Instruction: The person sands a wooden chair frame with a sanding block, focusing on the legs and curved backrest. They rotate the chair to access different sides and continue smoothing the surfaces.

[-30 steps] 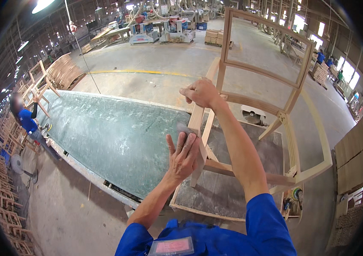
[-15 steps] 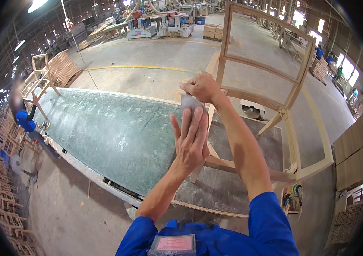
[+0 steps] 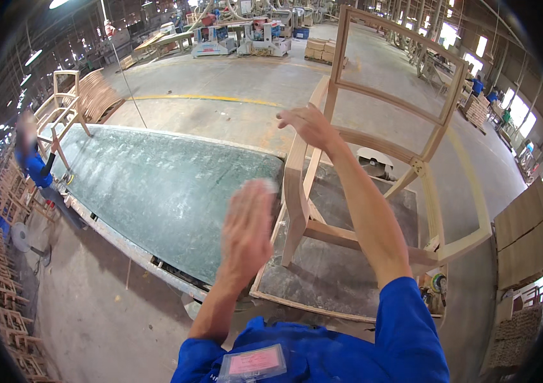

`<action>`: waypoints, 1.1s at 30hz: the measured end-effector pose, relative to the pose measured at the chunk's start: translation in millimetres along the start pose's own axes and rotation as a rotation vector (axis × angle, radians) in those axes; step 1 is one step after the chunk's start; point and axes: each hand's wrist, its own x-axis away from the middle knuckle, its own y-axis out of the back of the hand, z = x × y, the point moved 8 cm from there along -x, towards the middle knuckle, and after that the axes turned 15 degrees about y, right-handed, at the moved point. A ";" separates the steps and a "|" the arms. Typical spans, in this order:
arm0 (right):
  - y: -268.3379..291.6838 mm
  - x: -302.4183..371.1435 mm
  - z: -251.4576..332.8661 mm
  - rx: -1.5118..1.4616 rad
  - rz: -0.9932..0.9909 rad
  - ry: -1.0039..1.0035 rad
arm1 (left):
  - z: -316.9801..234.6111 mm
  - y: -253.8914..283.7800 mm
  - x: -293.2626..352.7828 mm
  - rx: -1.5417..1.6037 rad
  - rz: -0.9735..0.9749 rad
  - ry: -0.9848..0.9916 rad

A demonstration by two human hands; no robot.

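A bare wooden chair frame (image 3: pixel 294 191) stands on a grey board in front of me, its open backrest rising at the far right. My left hand (image 3: pixel 246 233), smeared by motion, is over the green tabletop, left of the chair. A pale edge of a grey sheet that looks like sandpaper (image 3: pixel 271 186) shows at its fingertips; the rest is hidden beneath them. My right hand (image 3: pixel 310 127) is over the chair's near-left upper corner, fingers apart and slightly bent, nothing seen in it. Whether it touches the wood I cannot tell.
The long green tabletop (image 3: pixel 156 191) stretches left, beside the grey board (image 3: pixel 329 281). Another person in blue (image 3: pixel 35 169) stands at its far end by a second chair frame (image 3: pixel 61 108). A round-headed power tool (image 3: pixel 438 283) sits low right. Stacked boards (image 3: pixel 527 223) stand further right.
My left hand has pulled back toward me and to the left, away from the chair, with the sheet's edge at its fingertips. My right hand's fingers have loosened from their curl.
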 end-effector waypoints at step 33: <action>-8.8 117.7 118.4 0.151 -0.146 0.368 | 56.4 -147.6 9.5 0.660 -0.071 0.239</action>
